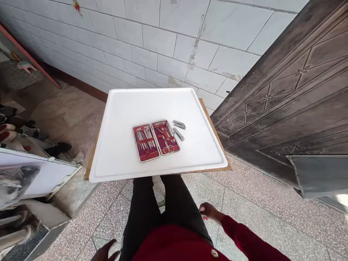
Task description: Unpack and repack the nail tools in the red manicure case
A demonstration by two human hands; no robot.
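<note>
A manicure set in an unfolded case (147, 156) with a dark red lining lies on the white tabletop (122, 105). Slim metal tools sit under a strap in its left half. Scissors (168, 148) and other tools fill the right half. Two silver nail clippers (179, 125) rest on the tabletop just right of the case. My left hand (106, 252) hangs low at the bottom edge, partly cut off, its fingers apart and holding nothing. Beside my right thigh is my right hand (209, 212), loosely curled with a gap between thumb and fingers, apart from the table.
A brown board (210, 121) shows under the tabletop's edges. Behind the table runs a white tiled wall (160, 40). A dark patterned metal door (285, 94) stands to the right. Shoes and a white rack (40, 174) are at the left, above a speckled floor (244, 195).
</note>
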